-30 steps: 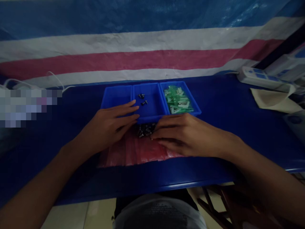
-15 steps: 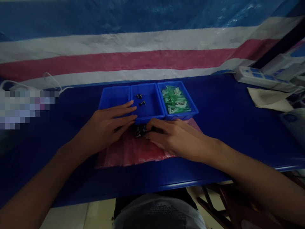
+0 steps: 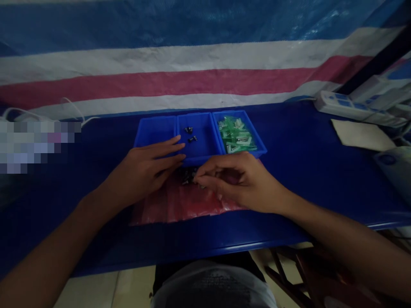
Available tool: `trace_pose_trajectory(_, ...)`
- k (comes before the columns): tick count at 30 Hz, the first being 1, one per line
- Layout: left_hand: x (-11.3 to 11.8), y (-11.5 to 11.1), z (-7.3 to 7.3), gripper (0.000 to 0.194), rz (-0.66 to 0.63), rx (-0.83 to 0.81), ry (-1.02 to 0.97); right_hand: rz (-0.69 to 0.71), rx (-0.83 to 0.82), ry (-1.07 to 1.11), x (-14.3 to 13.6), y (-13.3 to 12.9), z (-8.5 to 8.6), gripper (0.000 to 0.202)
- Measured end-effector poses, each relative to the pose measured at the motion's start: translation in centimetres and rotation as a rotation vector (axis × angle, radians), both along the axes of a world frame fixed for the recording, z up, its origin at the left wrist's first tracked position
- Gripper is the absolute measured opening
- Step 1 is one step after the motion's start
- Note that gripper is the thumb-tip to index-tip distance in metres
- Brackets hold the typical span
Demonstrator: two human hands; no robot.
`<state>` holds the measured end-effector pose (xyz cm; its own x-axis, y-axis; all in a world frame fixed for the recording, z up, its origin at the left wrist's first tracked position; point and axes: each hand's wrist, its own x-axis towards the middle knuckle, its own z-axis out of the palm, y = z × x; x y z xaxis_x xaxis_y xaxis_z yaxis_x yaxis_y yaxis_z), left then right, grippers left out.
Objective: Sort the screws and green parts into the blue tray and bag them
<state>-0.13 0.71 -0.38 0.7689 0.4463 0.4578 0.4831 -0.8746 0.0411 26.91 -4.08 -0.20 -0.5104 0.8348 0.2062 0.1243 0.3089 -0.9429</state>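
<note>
My left hand (image 3: 154, 164) lies with fingers stretched out over the front edge of the left blue tray (image 3: 156, 128), fingertips reaching the middle one. Over the red plastic bag (image 3: 189, 203), my right hand (image 3: 234, 177) is pinched, thumb against forefinger; whatever is between the tips is too small to make out. Just left of that pinch is a pile of dark screws (image 3: 186, 175) on the bag, partly hidden by my hands. A few more black screws (image 3: 192, 139) rest inside the middle blue tray (image 3: 204, 160).
The right blue tray (image 3: 261, 150) holds several green and white packets (image 3: 237, 134). A power strip (image 3: 343, 105) and a piece of tan card (image 3: 361, 134) lie at the right. White cables (image 3: 72, 109) are at the far left. Striped sheeting (image 3: 199, 81) hangs behind the table.
My right hand has turned and closed into a pinch beside the screw pile, uncovering its forefinger and thumb. My left hand has stayed in place.
</note>
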Motion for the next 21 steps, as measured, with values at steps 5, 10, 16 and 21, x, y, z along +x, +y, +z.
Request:
trace_pose_trajectory(5,0.2,-0.1,0.0,0.025,-0.006,0.084,0.002,0.003,-0.195,0.073,-0.2,0.4,-0.1,0.036)
trace_pose_trajectory(10,0.3,0.1,0.2,0.023,-0.036,0.15,0.023,-0.189,-0.262,0.328,0.3,1.1,-0.2,0.031)
trace_pose_trajectory(16,0.1,0.2,-0.2,0.022,-0.03,0.123,-0.001,-0.18,0.275,-0.075,1.3,1.0,0.1,0.021)
trace_pose_trajectory(21,0.3,-0.1,0.0,0.025,-0.02,0.138,0.008,0.136,0.845,-0.79,1.0,0.8,-1.0,0.023)
